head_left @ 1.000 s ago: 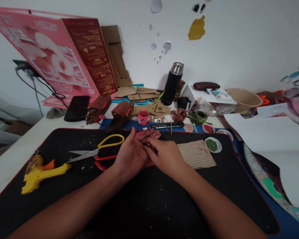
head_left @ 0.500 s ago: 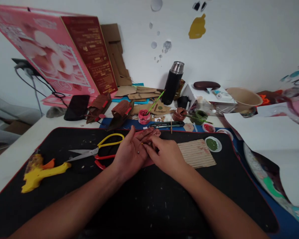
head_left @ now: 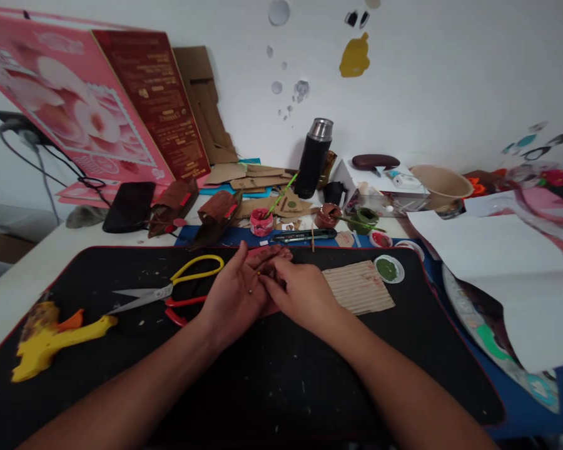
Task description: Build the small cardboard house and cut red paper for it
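My left hand lies palm up on the black mat with its fingers stretched out and paint-stained. My right hand rests over its fingers, pinching a thin brush-like stick against the left palm. A piece of corrugated cardboard lies just right of my right hand. Yellow-and-red scissors lie just left of my left hand.
A yellow glue gun sits at the mat's left end. A green paint lid, paint pots, a black flask, cardboard scraps, a beige bowl, white paper and a pink box crowd the back and right.
Both hands stay together on the mat; the right fingers shifted slightly on the left palm. The view has swung a little to the right, so everything sits further left.
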Action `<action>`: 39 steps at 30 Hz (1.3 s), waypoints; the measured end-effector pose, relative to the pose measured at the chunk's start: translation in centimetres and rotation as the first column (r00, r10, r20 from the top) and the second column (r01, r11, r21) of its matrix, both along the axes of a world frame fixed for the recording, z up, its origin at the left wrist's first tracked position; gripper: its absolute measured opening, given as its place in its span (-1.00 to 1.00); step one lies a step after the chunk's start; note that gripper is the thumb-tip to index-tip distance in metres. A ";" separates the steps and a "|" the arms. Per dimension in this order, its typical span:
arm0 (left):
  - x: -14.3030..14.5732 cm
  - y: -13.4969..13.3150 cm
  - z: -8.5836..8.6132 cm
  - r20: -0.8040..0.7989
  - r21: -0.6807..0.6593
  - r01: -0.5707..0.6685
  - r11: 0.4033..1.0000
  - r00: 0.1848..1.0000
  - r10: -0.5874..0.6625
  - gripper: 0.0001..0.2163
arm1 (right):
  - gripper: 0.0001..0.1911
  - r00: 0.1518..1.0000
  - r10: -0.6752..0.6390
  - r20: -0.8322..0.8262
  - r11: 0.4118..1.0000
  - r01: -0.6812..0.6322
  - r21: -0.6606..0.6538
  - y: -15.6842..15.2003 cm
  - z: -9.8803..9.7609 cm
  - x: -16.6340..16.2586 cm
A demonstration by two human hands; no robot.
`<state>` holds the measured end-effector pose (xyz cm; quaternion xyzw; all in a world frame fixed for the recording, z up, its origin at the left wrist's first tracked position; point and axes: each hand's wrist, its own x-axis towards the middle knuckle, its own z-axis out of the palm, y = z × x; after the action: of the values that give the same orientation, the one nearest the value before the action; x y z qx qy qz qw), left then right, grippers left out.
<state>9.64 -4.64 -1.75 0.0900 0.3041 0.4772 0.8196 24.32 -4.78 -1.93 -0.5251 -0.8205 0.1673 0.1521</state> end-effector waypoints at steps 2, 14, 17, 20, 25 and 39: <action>0.0 0.0 0.0 0.004 0.004 0.006 1.000 1.000 -0.006 -0.49 | -0.87 1.000 -0.009 -0.008 1.000 0.009 0.004 0.0 -0.1 0.0; 0.3 -0.5 0.2 0.015 0.025 0.018 1.000 1.000 -0.018 -0.52 | -0.87 0.997 -0.019 -0.069 0.998 0.015 -0.054 0.0 -0.1 0.1; 0.2 -0.5 0.1 0.021 0.020 0.040 0.999 0.999 -0.040 -0.56 | -0.87 0.998 -0.026 -0.052 0.998 0.023 -0.056 0.1 -0.1 0.1; 0.0 -0.2 -0.3 0.039 -0.003 0.053 0.999 0.998 -0.053 -0.55 | -0.85 0.999 -0.032 -0.040 0.999 0.030 -0.037 0.2 -0.3 0.0; -0.1 0.3 -0.7 0.032 -0.068 0.020 0.997 0.999 -0.018 -0.54 | -0.83 0.999 -0.040 -0.004 0.998 0.040 -0.040 0.6 -0.4 -0.3; -0.1 1.3 -0.1 -0.039 -0.136 -0.104 0.985 0.994 0.100 -0.66 | -0.78 0.937 -0.038 -0.347 0.998 0.021 -0.052 0.6 0.6 1.9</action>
<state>9.55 -3.30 -1.88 0.0248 0.3535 0.4949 0.7934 26.20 -4.14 -1.33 -0.5031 -0.7684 0.2746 0.2848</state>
